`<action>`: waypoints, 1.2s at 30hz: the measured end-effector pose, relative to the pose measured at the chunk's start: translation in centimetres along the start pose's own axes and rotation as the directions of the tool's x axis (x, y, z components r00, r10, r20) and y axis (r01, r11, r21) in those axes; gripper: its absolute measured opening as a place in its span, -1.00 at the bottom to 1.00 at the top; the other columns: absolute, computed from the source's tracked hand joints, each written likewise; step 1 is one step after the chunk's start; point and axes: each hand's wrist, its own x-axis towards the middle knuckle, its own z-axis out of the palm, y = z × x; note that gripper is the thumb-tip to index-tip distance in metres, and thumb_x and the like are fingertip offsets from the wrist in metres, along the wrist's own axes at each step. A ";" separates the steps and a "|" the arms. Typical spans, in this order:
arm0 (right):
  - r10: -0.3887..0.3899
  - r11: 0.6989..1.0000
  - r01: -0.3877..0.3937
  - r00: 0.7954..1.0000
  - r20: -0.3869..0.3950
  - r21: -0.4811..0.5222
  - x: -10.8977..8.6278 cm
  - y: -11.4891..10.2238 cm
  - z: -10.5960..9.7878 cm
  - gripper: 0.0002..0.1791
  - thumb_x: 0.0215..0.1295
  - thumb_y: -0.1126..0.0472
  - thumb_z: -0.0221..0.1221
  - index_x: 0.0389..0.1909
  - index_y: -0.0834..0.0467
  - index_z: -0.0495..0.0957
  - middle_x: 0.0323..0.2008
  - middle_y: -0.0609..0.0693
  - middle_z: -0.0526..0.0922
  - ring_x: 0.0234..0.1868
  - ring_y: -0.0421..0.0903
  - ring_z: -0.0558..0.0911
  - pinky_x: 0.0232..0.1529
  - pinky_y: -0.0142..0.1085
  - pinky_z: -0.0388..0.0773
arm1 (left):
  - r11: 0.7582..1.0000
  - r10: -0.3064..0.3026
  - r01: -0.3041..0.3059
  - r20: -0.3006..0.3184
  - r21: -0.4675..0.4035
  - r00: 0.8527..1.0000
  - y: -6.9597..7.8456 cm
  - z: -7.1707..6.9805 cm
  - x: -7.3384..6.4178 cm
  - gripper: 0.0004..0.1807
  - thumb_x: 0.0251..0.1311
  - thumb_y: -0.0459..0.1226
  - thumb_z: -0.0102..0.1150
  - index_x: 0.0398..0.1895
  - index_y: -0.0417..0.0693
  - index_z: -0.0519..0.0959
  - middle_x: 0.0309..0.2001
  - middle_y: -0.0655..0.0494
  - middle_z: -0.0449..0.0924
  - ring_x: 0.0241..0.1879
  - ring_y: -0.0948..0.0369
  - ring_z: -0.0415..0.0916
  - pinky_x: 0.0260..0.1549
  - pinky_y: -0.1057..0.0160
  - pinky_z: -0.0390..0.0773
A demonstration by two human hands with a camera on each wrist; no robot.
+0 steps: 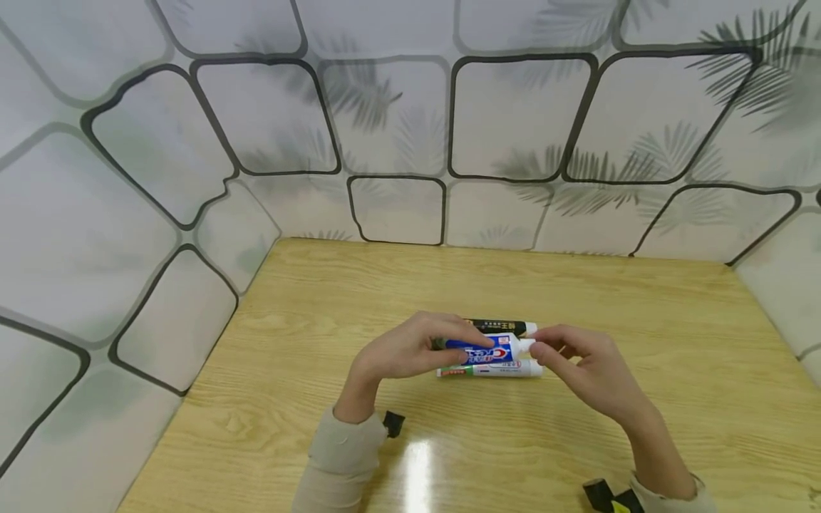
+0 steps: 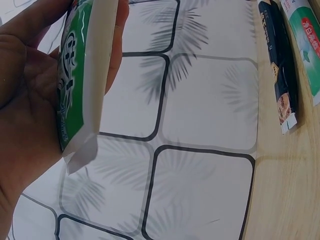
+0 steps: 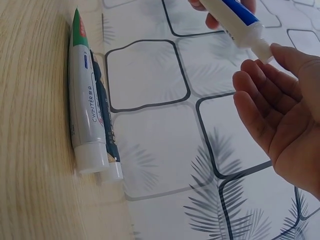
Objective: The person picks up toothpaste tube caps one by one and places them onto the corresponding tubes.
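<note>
My left hand (image 1: 420,347) grips a blue, white and green toothpaste tube (image 1: 490,350) by its body, above the table. The tube's green back (image 2: 75,75) and flat crimped end face the left wrist view. At the other end, my right hand (image 1: 593,370) pinches the small white cap (image 3: 262,50) between thumb and index finger; the cap is on the nozzle. The other right fingers are loosely bent. Below the held tube lie a black toothpaste tube (image 1: 507,327) and a white and green toothpaste tube (image 1: 507,369), side by side.
The wood-grain table (image 1: 308,299) meets a wall covering (image 1: 398,210) with dark outlines and leaf prints at the back and sides. Black wrist devices, one at the left wrist (image 1: 394,424) and one at the right (image 1: 599,494), sit by the sleeves.
</note>
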 end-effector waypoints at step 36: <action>-0.009 1.000 0.010 1.000 0.026 -0.019 1.8 1.0 2.2 -0.62 0.09 0.53 0.35 -0.09 0.12 0.66 -0.35 -0.13 0.69 -0.39 -0.28 0.61 -0.41 -0.44 0.56 | 0.997 0.040 -0.044 0.069 0.057 0.997 -2.8 -3.0 0.1 -0.66 0.37 -0.41 0.15 0.18 -0.16 0.60 0.11 0.03 0.64 0.00 0.38 0.53 0.28 0.25 0.35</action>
